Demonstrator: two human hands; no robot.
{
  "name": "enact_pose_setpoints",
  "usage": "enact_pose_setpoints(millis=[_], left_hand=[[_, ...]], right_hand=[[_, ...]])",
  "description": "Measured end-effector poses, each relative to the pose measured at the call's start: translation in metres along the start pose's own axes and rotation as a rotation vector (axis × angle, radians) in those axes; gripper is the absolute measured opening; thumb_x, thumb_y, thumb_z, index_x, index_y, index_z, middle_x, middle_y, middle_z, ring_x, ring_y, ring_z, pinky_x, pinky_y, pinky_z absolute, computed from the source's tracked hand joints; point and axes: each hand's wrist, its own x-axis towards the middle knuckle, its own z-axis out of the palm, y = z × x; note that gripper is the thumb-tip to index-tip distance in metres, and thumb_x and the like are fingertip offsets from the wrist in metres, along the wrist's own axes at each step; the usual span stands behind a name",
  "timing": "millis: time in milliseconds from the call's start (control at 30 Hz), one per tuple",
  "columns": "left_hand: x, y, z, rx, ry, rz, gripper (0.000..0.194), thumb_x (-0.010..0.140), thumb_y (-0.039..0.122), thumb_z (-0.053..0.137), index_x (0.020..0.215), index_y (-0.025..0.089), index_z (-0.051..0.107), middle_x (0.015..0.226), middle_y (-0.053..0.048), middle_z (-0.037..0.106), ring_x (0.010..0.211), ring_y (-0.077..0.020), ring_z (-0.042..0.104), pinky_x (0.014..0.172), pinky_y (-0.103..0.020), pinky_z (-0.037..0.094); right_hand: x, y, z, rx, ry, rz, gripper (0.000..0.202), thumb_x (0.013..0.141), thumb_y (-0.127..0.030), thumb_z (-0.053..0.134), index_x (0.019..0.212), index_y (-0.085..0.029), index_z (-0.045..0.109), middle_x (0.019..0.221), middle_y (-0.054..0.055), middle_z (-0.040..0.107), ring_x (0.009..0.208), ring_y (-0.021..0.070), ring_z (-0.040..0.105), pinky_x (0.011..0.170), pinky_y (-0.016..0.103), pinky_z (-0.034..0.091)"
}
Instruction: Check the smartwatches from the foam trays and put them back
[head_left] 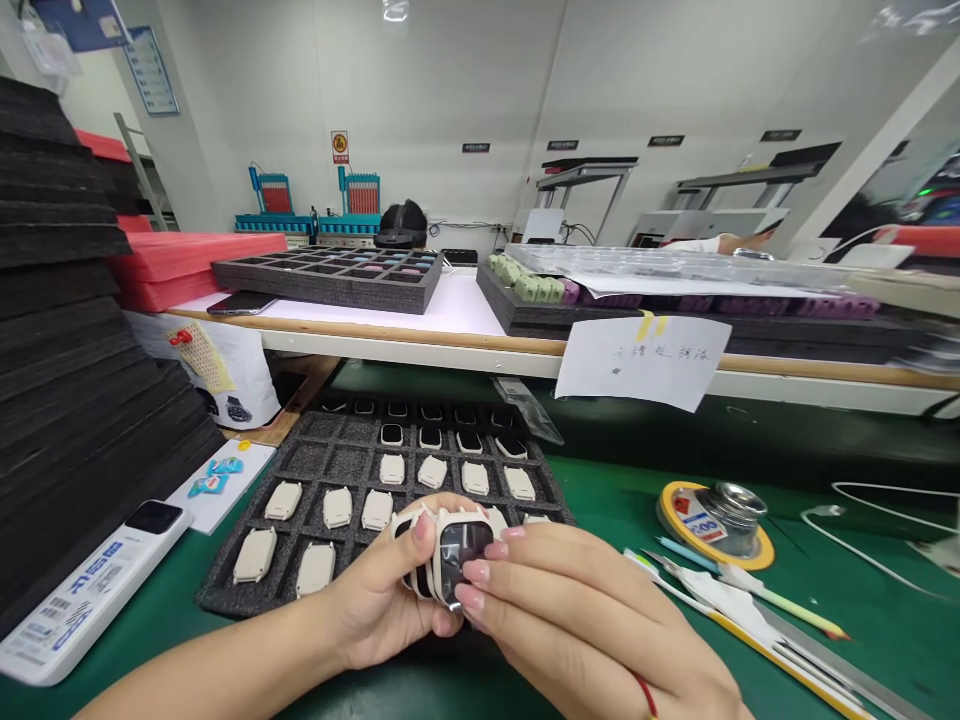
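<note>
My left hand (390, 590) is closed round a small stack of off-white smartwatch cases, with its thumb over their left side. The front smartwatch case (459, 550) faces me and shows a dark, glossy screen. My right hand (592, 600) reaches in from the right, its fingers close together and the tips pressed on the right edge and screen of that front case. Its thumb is hidden. Behind both hands lies a black foam tray (300, 460) with rows of similar cases, some showing dark screens and others pale backs. Part of the tray is covered by my hands.
Left of the tray are a white box (97, 590), blue wrapped sweets (210, 483) and tall black foam stacks (67, 420). At right lie a yellow-rimmed round dispenser (716, 525), tweezers (825, 680) and a white cable (870, 550). A shelf edge (420, 348) overhangs the tray's far side.
</note>
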Motion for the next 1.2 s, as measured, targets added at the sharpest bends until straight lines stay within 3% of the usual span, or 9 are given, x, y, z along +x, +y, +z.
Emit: enact_pose_setpoints(millis=[67,200,333,500,700,833,933,1067,1200], left_hand=[[0.001,-0.001,0.0,0.01,0.007,0.012,0.042,0.072,0.05,0.078,0.097,0.019,0.063,0.082,0.0,0.061,0.053,-0.0031,0.052,0.042,-0.01,0.033],[0.005,-0.006,0.001,0.086,0.045,0.044,0.045,0.069,0.048,0.081,0.095,0.018,0.058,0.073,0.001,0.06,0.047,-0.0029,0.046,0.041,-0.012,0.03],[0.007,-0.007,0.003,0.069,0.132,0.048,0.047,0.066,0.043,0.085,0.093,0.017,0.058,0.076,-0.001,0.063,0.051,-0.0047,0.05,0.042,-0.012,0.029],[0.002,0.0,0.005,-0.008,0.16,0.036,0.039,0.068,0.041,0.083,0.091,0.017,0.062,0.078,0.0,0.062,0.047,-0.0002,0.041,0.036,-0.009,0.02],[-0.002,0.002,0.004,0.038,0.176,0.056,0.039,0.068,0.037,0.084,0.094,0.018,0.061,0.07,0.004,0.056,0.046,0.0,0.039,0.036,-0.008,0.022],[0.004,0.002,0.006,0.042,0.313,0.085,0.038,0.067,0.034,0.085,0.092,0.016,0.063,0.072,0.003,0.056,0.05,-0.0013,0.044,0.037,-0.008,0.026],[0.01,0.008,0.009,-0.004,0.469,0.197,0.034,0.067,0.02,0.084,0.095,0.013,0.065,0.083,-0.002,0.062,0.061,-0.0053,0.055,0.04,-0.01,0.036],[0.014,0.02,0.008,-0.064,0.562,0.294,0.017,0.077,0.012,0.072,0.092,0.013,0.063,0.086,-0.006,0.067,0.068,-0.0113,0.065,0.042,-0.011,0.04],[0.014,0.023,0.005,-0.055,0.534,0.246,0.016,0.089,0.03,0.058,0.085,0.015,0.061,0.076,-0.002,0.067,0.032,-0.0013,0.04,0.029,-0.013,0.024]], right_hand=[[0.004,0.002,0.001,-0.038,0.017,0.036,0.045,0.083,-0.013,0.066,0.125,-0.024,0.062,0.094,0.004,0.078,0.085,0.0227,0.071,0.08,0.038,0.06],[0.004,0.0,0.009,-0.006,-0.003,0.244,0.06,0.08,-0.036,0.076,0.134,-0.021,0.052,0.092,0.008,0.07,0.076,0.0217,0.064,0.067,0.037,0.056],[0.001,0.002,0.016,0.171,-0.006,0.4,0.056,0.076,-0.031,0.08,0.125,-0.024,0.054,0.093,0.004,0.066,0.074,0.017,0.06,0.064,0.028,0.055],[0.002,0.01,0.011,0.27,0.02,0.411,0.056,0.072,-0.024,0.081,0.121,-0.025,0.054,0.104,0.005,0.069,0.087,0.0193,0.064,0.076,0.03,0.054],[0.003,0.01,0.007,0.217,-0.021,0.332,0.06,0.075,-0.018,0.078,0.128,-0.023,0.051,0.115,0.007,0.068,0.1,0.0212,0.063,0.088,0.034,0.05],[0.001,0.015,0.005,0.126,-0.033,0.315,0.057,0.076,-0.016,0.073,0.128,-0.022,0.05,0.111,0.007,0.068,0.096,0.021,0.062,0.084,0.035,0.05],[-0.002,0.027,0.008,0.012,-0.012,0.399,0.045,0.075,-0.017,0.069,0.117,-0.021,0.054,0.101,0.007,0.067,0.09,0.0226,0.061,0.079,0.037,0.051],[-0.012,0.046,0.023,0.01,-0.271,0.594,0.028,0.073,-0.02,0.069,0.099,-0.019,0.059,0.095,0.007,0.065,0.09,0.0249,0.06,0.079,0.04,0.05],[-0.023,0.056,0.037,0.059,-0.595,0.672,0.027,0.067,-0.021,0.075,0.09,-0.018,0.062,0.092,0.008,0.065,0.091,0.0276,0.061,0.08,0.042,0.051]])
